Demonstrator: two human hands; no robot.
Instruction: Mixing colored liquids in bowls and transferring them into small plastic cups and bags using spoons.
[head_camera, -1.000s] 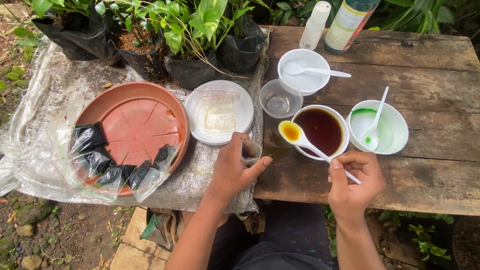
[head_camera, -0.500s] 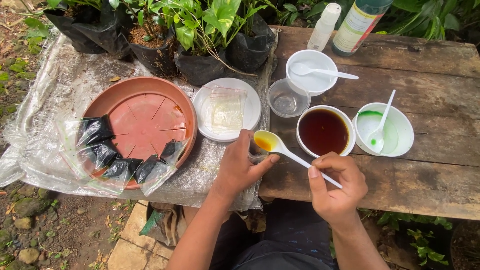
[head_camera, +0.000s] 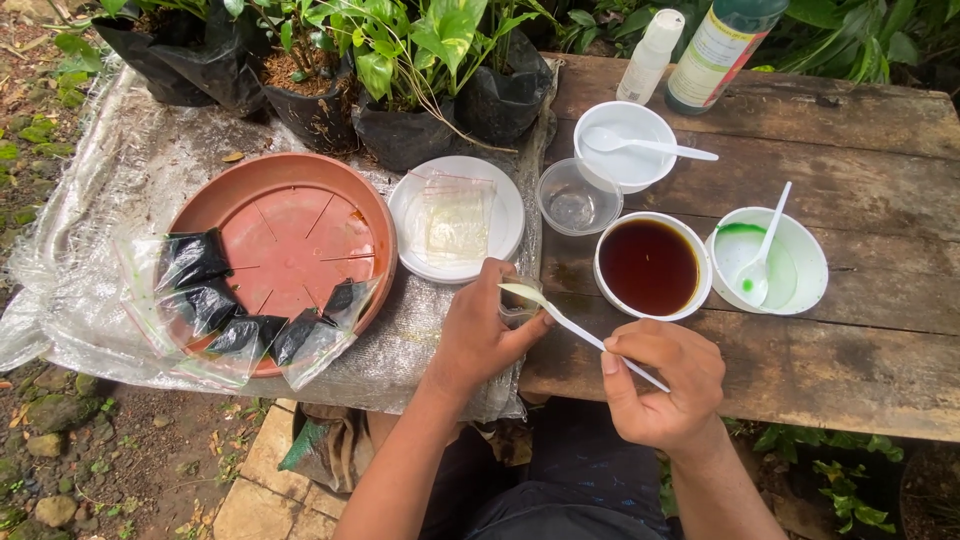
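Note:
My left hand (head_camera: 480, 330) grips a small clear plastic bag (head_camera: 518, 305) at the near edge of the wooden table (head_camera: 850, 360). My right hand (head_camera: 665, 385) holds a white plastic spoon (head_camera: 575, 325) by its handle, its bowl tipped over the bag's mouth. Just right of the bag stands a white bowl of dark brown liquid (head_camera: 650, 265). A white bowl with green liquid and a spoon (head_camera: 768, 258) sits further right.
A terracotta saucer (head_camera: 285, 250) holds several small bags of dark stuff. A white plate with clear bags (head_camera: 455, 215), a clear cup (head_camera: 575, 195), a white bowl with spoon (head_camera: 625, 145), two bottles (head_camera: 720, 50) and potted plants in black bags (head_camera: 400, 90) stand behind.
My right hand carried the spoon with yellowish liquid from above the brown bowl leftward to the bag in my left hand; the spoon is now tipped over it.

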